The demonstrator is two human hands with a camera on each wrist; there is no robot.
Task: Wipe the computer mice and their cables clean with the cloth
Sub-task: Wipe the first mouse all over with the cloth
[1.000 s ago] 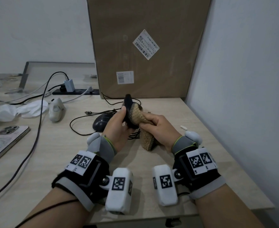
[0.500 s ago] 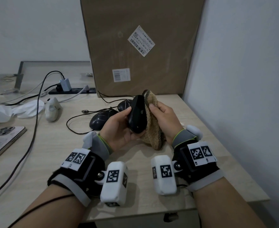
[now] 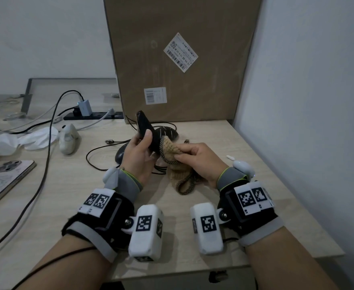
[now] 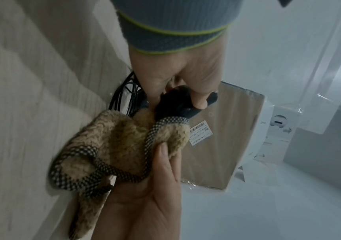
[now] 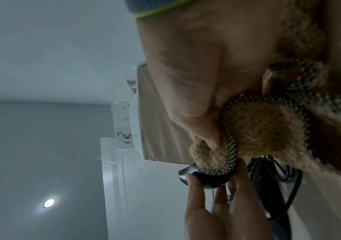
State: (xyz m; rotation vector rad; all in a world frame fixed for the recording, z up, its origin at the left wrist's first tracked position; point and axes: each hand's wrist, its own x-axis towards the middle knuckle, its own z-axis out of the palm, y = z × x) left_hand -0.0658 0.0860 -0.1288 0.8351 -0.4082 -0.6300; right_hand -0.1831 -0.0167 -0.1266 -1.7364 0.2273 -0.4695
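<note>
head view is showing the left hand (image 3: 139, 155) gripping a black mouse (image 3: 148, 130) raised over the desk (image 3: 255, 164), the right hand (image 3: 199, 160) pinching the cloth (image 3: 169, 151) against its lower end, seemingly touching; firmer, longer strokes should be covering it better.

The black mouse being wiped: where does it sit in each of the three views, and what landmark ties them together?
Head: black mouse above centre, held upright in the left hand.
Left wrist: centre, just below the gripping fingers, cloth against it.
Right wrist: lower centre, mostly hidden by the cloth.
Shared landmark: the cardboard box behind.
</note>
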